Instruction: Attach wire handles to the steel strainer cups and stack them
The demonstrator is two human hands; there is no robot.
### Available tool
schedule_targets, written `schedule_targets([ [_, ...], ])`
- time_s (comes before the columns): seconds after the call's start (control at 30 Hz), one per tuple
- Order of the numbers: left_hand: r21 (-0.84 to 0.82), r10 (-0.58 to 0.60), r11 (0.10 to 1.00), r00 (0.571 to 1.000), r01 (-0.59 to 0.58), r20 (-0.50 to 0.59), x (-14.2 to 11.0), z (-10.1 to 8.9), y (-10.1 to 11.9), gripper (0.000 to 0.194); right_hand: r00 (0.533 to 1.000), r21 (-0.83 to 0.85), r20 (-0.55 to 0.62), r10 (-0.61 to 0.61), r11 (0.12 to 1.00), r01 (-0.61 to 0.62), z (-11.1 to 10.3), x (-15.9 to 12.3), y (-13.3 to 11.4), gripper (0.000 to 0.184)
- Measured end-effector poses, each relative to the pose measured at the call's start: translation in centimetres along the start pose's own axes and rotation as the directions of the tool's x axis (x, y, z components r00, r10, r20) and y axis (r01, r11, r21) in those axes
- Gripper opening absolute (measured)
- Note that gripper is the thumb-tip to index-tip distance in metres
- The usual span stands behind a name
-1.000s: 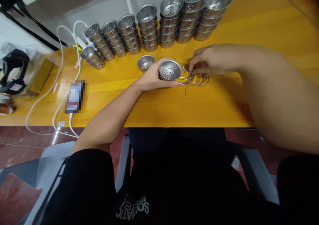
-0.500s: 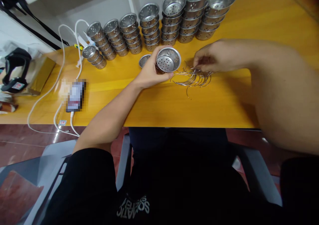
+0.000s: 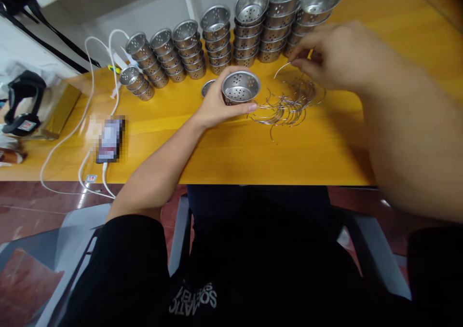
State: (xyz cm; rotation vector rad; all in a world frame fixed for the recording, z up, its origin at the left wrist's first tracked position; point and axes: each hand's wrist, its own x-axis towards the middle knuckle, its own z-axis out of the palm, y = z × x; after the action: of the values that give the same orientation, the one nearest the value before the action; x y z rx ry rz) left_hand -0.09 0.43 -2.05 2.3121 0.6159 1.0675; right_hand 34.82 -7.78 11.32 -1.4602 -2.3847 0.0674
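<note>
A perforated metal strainer cup [image 3: 240, 88] is gripped in my left hand [image 3: 217, 102], thumb along its near side and its mouth tilted toward me. My right hand [image 3: 325, 57] pinches one curved metal wire [image 3: 281, 68] between thumb and fingers, raised over the table. Below that hand lies a loose pile of similar curved wires [image 3: 289, 107], just right of the cup. Behind my left hand another small metal cup [image 3: 207, 88] is partly hidden.
Stacks of perforated metal cups [image 3: 217, 42] line the back of the yellow table [image 3: 275, 163]. At the left are a phone [image 3: 110, 140] with white cables [image 3: 81, 119], a black strapped device [image 3: 27, 100] and a cardboard box [image 3: 65, 107]. Chair armrests [image 3: 372, 250] flank my lap.
My right hand has lifted up and away from the pile with one curved wire. The cup in my left hand has tilted slightly and shifted a little left.
</note>
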Motion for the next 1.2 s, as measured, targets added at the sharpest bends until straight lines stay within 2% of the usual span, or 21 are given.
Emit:
schedule_targets([
  [0.1, -0.018, 0.000, 1.000, 1.000, 0.000, -0.006, 0.1, -0.3, -0.6, 0.122, 0.999, 0.022, 0.045, 0.004, 1.000, -0.005, 0.2, 0.2, 0.0, 0.022],
  [0.23, 0.005, 0.033, 0.999, 0.999, -0.033, -0.012, 0.3, -0.3, -2.2, 0.133, 0.999, 0.017, 0.042, 0.005, 1.000, -0.005, 0.3, 0.3, 0.1, 0.025],
  [0.33, 0.056, 0.030, 0.998, 0.998, -0.028, -0.052, 0.4, 0.0, -2.4, 0.130, 0.999, 0.066, 0.016, 0.047, 0.997, -0.048, 0.3, 0.1, -0.1, 0.025],
  [0.43, 0.109, 0.030, 0.994, 0.998, -0.023, -0.059, 0.6, 0.1, -1.6, 0.114, 0.993, 0.196, -0.005, 0.122, 0.973, -0.119, 0.5, -0.1, -0.7, 0.028],
  [0.57, 0.113, 0.039, 0.993, 0.999, -0.035, -0.036, 0.7, 0.2, 0.0, 0.102, 0.990, 0.363, 0.000, 0.143, 0.922, -0.133, 1.6, 0.1, -1.5, 0.031],
  [0.73, 0.013, -0.023, 1.000, 0.996, 0.024, -0.081, 0.9, -0.3, 1.4, 0.110, 0.979, 0.413, -0.023, 0.202, 0.894, -0.175, 3.1, 0.7, -2.3, 0.034],
  [0.8, -0.032, -0.049, 0.998, 0.994, 0.046, -0.099, 0.9, -0.6, 1.6, 0.115, 0.974, 0.434, -0.019, 0.225, 0.879, -0.195, 3.2, 0.7, -2.8, 0.041],
  [0.9, -0.024, -0.034, 0.999, 0.996, 0.032, -0.079, 0.9, -1.0, 1.0, 0.122, 0.972, 0.454, -0.005, 0.236, 0.866, -0.208, 3.0, 0.6, -3.8, 0.055],
  [1.0, 0.009, 0.000, 1.000, 0.999, 0.001, -0.041, 0.7, -1.1, 0.1, 0.128, 0.971, 0.454, 0.000, 0.241, 0.865, -0.215, 2.5, 0.5, -4.7, 0.061],
  [1.1, 0.016, 0.037, 0.999, 0.996, -0.035, -0.084, 0.6, -0.9, -0.7, 0.131, 0.971, 0.484, -0.023, 0.240, 0.852, -0.199, 2.3, 0.4, -5.2, 0.066],
  [1.2, 0.030, 0.070, 0.997, 0.993, -0.068, -0.098, 0.6, -0.3, -1.0, 0.124, 0.969, 0.496, -0.077, 0.233, 0.853, -0.165, 2.3, 0.3, -5.4, 0.068],
])
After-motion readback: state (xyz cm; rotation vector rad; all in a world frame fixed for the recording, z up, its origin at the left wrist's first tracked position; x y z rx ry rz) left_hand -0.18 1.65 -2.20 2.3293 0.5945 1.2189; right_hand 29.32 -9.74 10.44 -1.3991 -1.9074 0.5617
